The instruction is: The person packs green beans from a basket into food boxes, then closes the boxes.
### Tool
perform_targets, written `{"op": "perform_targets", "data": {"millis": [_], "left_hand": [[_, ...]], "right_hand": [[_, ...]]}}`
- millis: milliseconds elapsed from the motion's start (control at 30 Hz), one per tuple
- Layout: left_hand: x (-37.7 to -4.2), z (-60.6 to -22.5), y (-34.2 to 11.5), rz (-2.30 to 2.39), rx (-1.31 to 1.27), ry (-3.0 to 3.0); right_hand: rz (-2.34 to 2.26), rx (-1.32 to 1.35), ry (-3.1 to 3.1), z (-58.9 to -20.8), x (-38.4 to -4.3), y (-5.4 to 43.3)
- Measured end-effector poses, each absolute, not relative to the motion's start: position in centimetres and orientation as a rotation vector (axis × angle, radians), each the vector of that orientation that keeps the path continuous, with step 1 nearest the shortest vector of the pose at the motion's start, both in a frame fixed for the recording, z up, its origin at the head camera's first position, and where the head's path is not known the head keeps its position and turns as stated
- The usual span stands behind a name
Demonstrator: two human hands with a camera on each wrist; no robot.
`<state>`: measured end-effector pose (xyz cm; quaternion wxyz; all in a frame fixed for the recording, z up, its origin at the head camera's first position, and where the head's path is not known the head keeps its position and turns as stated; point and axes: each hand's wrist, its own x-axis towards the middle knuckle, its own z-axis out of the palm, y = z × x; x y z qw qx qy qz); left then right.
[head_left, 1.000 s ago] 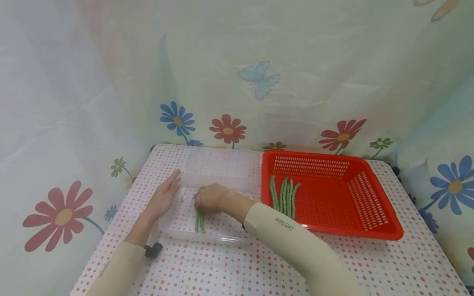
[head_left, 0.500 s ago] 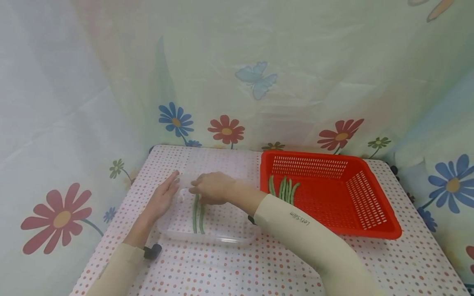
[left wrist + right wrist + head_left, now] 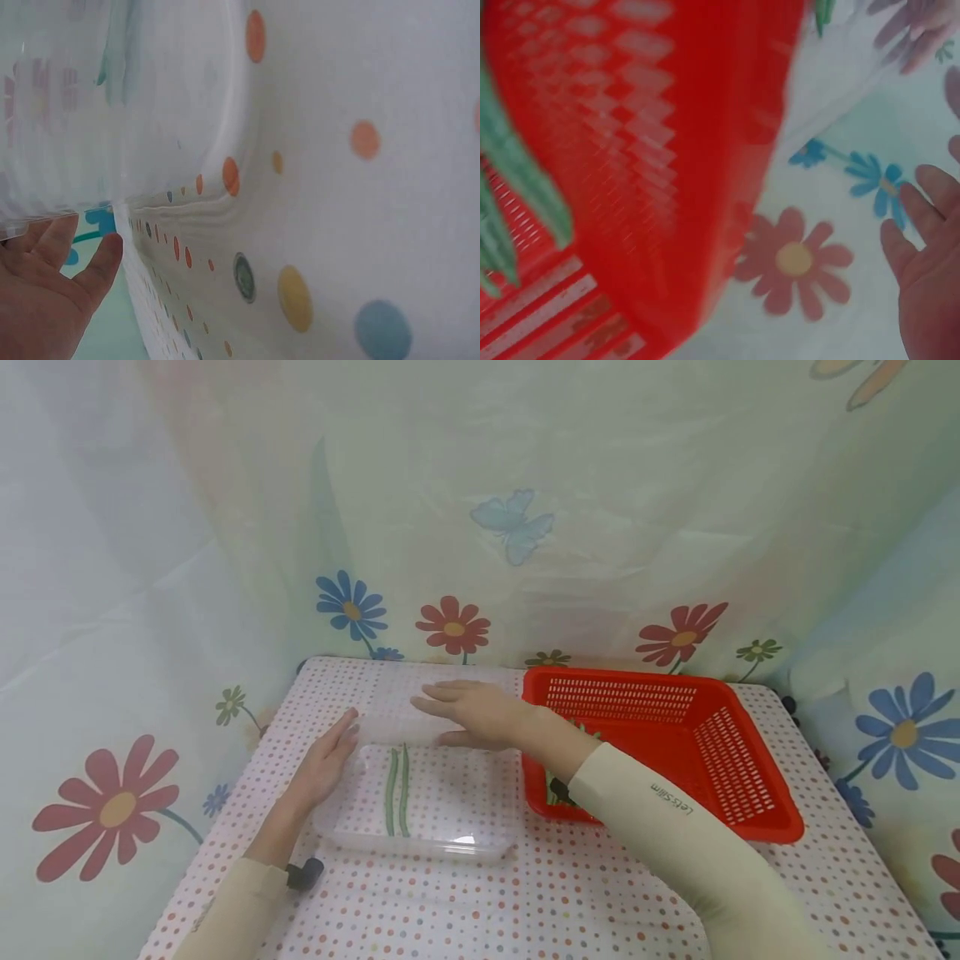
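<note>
Two green beans (image 3: 404, 793) lie side by side in the left part of a clear plastic container (image 3: 465, 847). My left hand (image 3: 327, 764) rests against the container's left side, its fingers straight. Above the container's far right part, my right hand (image 3: 476, 714) is in the air with spread fingers and holds nothing. More green beans (image 3: 525, 180) lie in the red basket (image 3: 660, 760); in the head view my right forearm hides most of them.
The container's clear lid (image 3: 382, 697) stands up or lies behind it; I cannot tell which. A dotted cloth (image 3: 450, 910) covers the table. A flower-printed curtain (image 3: 390, 510) hangs behind and at both sides.
My right hand has let go of the two beans, which now lie in the container. It has risen and moved right and away, toward the basket. The left hand has stayed put.
</note>
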<state>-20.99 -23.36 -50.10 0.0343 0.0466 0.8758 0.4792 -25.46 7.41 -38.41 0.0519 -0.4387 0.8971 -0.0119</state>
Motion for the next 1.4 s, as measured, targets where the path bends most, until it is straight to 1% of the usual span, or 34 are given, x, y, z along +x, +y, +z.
{"op": "perform_targets", "data": {"millis": [100,300,533,767,1233,1400], "left_hand": [[-21.0,-50.1,-23.2,1.458,0.129,2.691],[-21.0,-50.1,-23.4,1.444,0.096,2.694],[-21.2,-50.4,-23.6,1.443,0.116,2.683],[-21.1,-50.2,-23.5,1.443,0.106,2.681],[-20.9,-50.2,-23.5,1.447,0.105,2.689],[-21.1,-50.4,-23.5,1.446,0.129,2.689]], "right_hand": [[-0.068,-1.345,2.775,-38.2,-25.8,9.2],[-0.040,-1.473,2.840,-38.2,-26.1,12.2],[-0.076,-1.361,2.871,-39.0,-26.4,15.9],[0.005,-1.313,2.897,-39.8,-27.1,19.1],[0.036,-1.193,2.920,-40.8,-27.7,22.3],[0.046,-1.217,2.905,-41.4,-27.6,23.2]]}}
